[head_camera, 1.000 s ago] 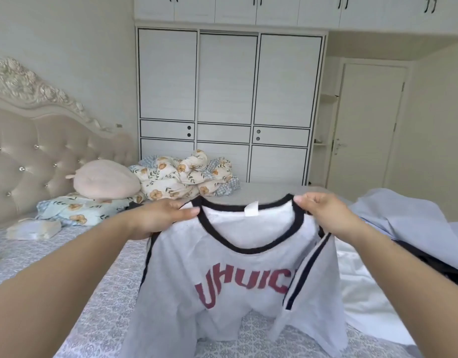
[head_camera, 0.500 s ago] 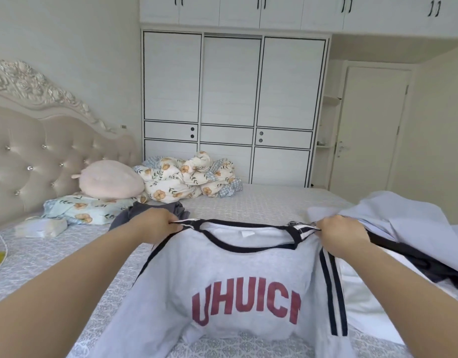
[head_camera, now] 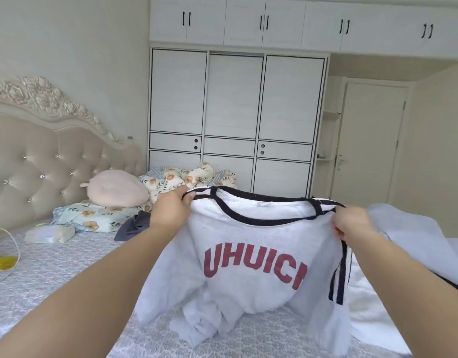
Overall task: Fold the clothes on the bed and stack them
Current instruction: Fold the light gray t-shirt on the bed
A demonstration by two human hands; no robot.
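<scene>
the grey t-shirt (head_camera: 251, 254) has risen since half a second ago; left hand (head_camera: 171, 210) and right hand (head_camera: 352, 223) pinch its shoulders, the soft, light cloth sagging between them onto the bed (head_camera: 54, 267).

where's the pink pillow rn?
Head view, left of centre: the pink pillow lies at the head of the bed, against the tufted headboard, resting on a floral pillow, with the bundled floral quilt to its right.

Two bare forearms reach in from the bottom edge, no sleeves showing, ending in a left hand (head_camera: 171, 213) and right hand (head_camera: 352, 223).
</scene>
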